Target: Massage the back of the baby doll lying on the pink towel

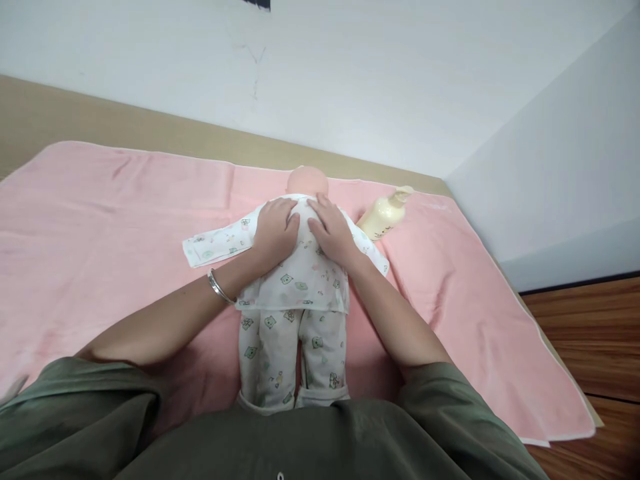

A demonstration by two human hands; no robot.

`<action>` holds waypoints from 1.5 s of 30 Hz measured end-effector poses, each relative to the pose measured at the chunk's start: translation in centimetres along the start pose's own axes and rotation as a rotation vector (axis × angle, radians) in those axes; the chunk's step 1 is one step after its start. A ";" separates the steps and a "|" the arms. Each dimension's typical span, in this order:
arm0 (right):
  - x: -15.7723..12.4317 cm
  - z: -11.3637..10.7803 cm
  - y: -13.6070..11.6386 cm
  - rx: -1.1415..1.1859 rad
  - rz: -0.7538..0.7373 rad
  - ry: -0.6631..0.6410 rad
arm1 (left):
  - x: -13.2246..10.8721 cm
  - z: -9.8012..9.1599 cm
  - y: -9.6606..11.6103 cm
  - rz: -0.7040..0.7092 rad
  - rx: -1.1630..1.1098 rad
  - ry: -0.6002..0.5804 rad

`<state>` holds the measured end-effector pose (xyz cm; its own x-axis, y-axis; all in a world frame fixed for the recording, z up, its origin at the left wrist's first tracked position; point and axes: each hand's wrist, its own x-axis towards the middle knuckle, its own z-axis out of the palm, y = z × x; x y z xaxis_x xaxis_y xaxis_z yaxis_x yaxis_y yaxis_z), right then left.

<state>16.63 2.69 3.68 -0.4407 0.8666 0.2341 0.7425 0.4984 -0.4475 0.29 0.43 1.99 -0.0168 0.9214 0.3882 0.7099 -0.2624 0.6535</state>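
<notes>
A baby doll (pixel 307 181) lies on a pink cloth (pixel 165 193), its bald head toward the wall and its face not visible. It wears a white printed top (pixel 305 280) and matching trousers (pixel 275 353). My left hand (pixel 275 230) rests flat on the upper left of the top, fingers pointing up toward the head. On the upper right of the top lies my right hand (pixel 333 230), its fingers spread. Neither hand grips anything. The doll's sleeves stretch out to both sides.
A cream pump bottle (pixel 385 215) lies tilted on the cloth, close to the right sleeve. Behind the cloth runs a tan surface edge (pixel 150 130) against a white wall (pixel 350 80). Brown wooden panelling (pixel 590 333) stands at the right.
</notes>
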 end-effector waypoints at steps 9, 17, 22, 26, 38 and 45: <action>-3.3 0.3 -5.2 -0.259 0.117 0.008 | 0.1 0.1 -0.2 -0.055 0.049 0.029; -1.9 0.2 -4.0 -0.148 -0.043 -0.083 | 0.0 0.2 0.1 0.007 0.131 -0.023; 0.5 -0.4 -1.4 -0.093 0.115 -0.023 | -2.3 0.6 2.0 0.158 0.183 -0.021; -3.0 0.6 -4.9 -0.248 0.096 0.050 | -0.2 -0.4 0.9 0.036 0.132 -0.051; -0.4 0.0 -2.2 -0.176 0.186 0.044 | -3.3 0.1 2.3 0.171 0.256 -0.123; -4.1 1.2 -6.3 -0.233 0.067 0.025 | 0.4 -1.0 -0.2 0.111 0.204 -0.132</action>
<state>13.10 -4.04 4.51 -0.3762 0.8968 0.2329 0.8673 0.4293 -0.2521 -0.53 0.55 2.69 0.1512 0.9233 0.3532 0.8300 -0.3126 0.4619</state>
